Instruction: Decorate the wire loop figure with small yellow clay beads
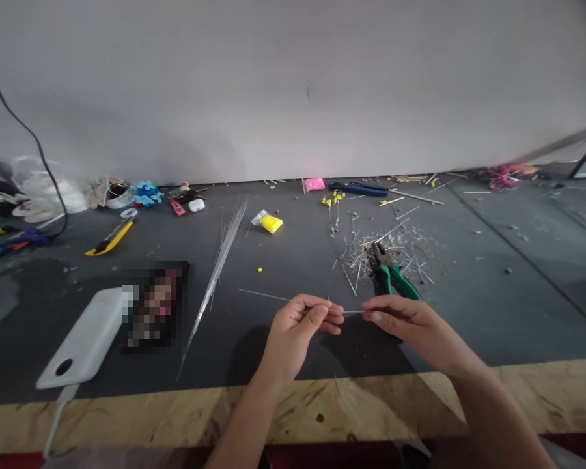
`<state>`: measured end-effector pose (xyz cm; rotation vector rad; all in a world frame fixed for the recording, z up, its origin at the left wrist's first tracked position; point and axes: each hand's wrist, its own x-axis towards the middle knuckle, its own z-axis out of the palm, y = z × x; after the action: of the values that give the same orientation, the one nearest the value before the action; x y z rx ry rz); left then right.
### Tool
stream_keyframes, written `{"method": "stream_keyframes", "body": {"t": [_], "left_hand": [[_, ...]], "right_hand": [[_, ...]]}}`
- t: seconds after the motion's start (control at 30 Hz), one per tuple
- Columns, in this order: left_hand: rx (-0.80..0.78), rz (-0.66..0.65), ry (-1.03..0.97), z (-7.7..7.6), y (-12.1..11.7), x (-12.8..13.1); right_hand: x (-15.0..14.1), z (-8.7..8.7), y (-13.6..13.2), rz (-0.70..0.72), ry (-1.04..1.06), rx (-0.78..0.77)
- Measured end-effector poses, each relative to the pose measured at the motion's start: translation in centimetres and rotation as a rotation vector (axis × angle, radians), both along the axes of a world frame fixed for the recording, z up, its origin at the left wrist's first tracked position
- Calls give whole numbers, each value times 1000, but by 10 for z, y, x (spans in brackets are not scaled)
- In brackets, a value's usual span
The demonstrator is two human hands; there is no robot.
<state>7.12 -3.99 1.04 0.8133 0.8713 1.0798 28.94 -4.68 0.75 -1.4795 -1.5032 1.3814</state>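
Note:
A thin metal wire (264, 294) runs through both of my hands above the dark table. My left hand (303, 329) pinches it between thumb and fingers, with a long end sticking out to the left. A short stretch away, my right hand (410, 322) pinches the wire's right end, and its tip is hidden by the fingers. Just beyond my right hand lie green-handled pliers (385, 270), partly covered by that hand. Scattered wire clippings (354, 260) surround the pliers' jaws. Left of my hands rests a bundle of long straight wires (219, 260).
A yellow clay packet (271, 223), a pink packet (315, 184) and a dark blue tool (359, 189) lie farther back. At left are a white power bank (85, 339), a blurred dark phone-like object (159, 306) and a yellow cutter (111, 237). A grey wall (293, 98) rises behind.

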Motion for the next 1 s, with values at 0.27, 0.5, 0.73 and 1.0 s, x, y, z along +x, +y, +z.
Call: {"method": "stream_keyframes", "body": {"t": [0.27, 0.5, 0.73, 1.0], "left_hand": [[-137, -217, -116, 2, -5, -10], [-235, -323, -208, -3, -8, -9], [52, 95, 184, 2, 3, -17], [351, 96, 808, -11, 1, -35]], "right_hand": [[0, -5, 5, 100, -117, 193], [-16, -8, 5, 186, -111, 279], [-23, -3, 5, 125, -175, 194], [-29, -13, 6, 53, -177, 66]]}}
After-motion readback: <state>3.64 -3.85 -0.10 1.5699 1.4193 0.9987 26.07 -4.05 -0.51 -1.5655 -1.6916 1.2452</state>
